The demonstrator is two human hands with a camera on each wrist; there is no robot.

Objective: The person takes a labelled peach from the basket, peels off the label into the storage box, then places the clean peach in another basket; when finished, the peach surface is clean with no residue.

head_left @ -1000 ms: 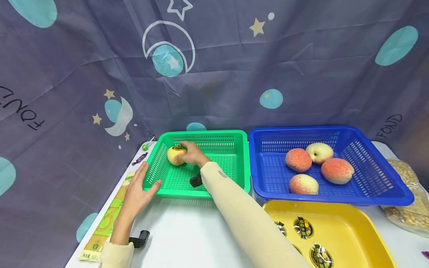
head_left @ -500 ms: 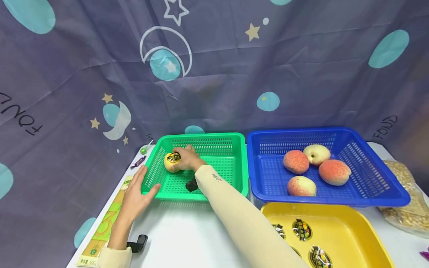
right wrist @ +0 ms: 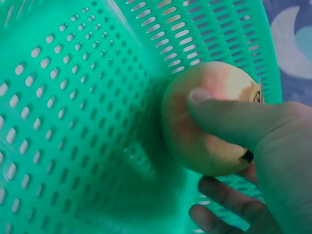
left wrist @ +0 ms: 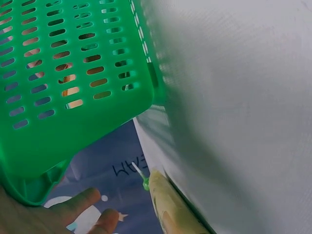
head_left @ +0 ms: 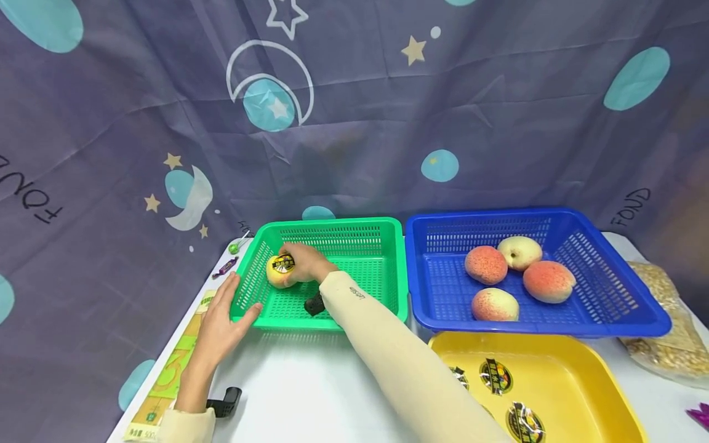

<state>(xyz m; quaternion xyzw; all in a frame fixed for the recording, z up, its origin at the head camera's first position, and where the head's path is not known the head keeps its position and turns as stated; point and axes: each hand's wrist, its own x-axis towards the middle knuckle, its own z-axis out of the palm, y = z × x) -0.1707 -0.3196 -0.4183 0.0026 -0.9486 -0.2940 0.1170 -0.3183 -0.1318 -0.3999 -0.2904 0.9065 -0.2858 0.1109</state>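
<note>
My right hand [head_left: 301, 266] grips a yellow-pink peach with a black and gold sticker [head_left: 280, 271] inside the green basket [head_left: 360, 237], near its left wall. In the right wrist view my thumb lies across the peach [right wrist: 204, 122] and my fingers curl under it, above the basket floor [right wrist: 73, 122]. My left hand [head_left: 221, 323] rests with straight fingers against the basket's front left corner; the left wrist view shows that corner [left wrist: 73, 122] over my fingertips [left wrist: 78, 207].
A blue basket [head_left: 609, 307] to the right holds several peaches [head_left: 485, 264]. A yellow tray [head_left: 559, 369] with stickers sits in front of it. A flat green-yellow packet [head_left: 172, 375] and wrapped candies [head_left: 224, 267] lie left. A bag of grain [head_left: 659, 351] lies far right. Cloth backdrop behind.
My right hand has drawn the peach a little toward the left wall of the green basket and turned it so the sticker faces up. The left hand has stayed at the corner.
</note>
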